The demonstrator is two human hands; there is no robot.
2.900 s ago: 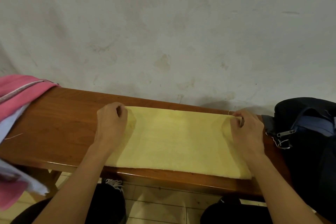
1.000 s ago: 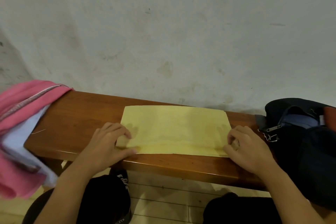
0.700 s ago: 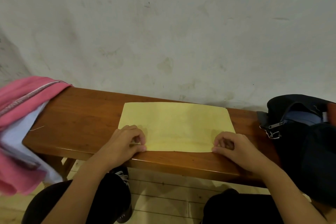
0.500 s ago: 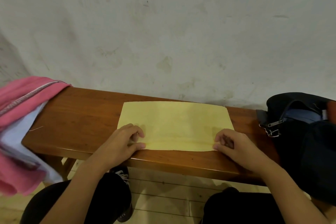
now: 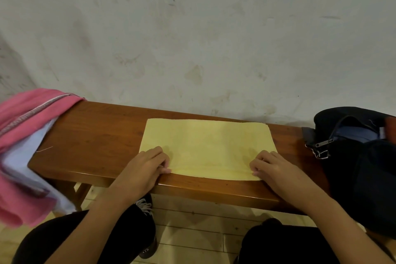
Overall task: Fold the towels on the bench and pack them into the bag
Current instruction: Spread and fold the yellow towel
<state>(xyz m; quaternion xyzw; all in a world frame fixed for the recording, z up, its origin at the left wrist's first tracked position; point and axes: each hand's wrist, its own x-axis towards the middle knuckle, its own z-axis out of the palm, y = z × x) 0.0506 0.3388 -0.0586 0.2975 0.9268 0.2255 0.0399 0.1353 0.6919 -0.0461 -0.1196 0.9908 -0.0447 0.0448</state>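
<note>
The pale yellow rectangular cloth towel (image 5: 205, 146) lies flat on the brown wooden worktop (image 5: 94, 141), folded to a neat rectangle with its near edge running along the front of the worktop. Nearest the camera, the left hand (image 5: 145, 167) rests on the towel's near left corner, fingers curled and thumb tip pressed to the edge, seemingly pinching it. The right hand (image 5: 270, 167) sits at the near right corner in the same way, fingers curled down over the edge; whether they actually grip the layers or only press them is hard to tell.

About three seconds ago both hands were at the far corners of a wider spread of cloth that reached over the front edge. Since then the towel has been doubled over and now lies wholly on the worktop, and the hands have come back to its near edge. I judge one fold done, with the hands set to lift this edge for another.

Farther left, a heap of pink and white towels (image 5: 25, 135) hangs over the worktop's end, not yet folded. At the right end stands the open black fabric bag (image 5: 360, 156).
</note>
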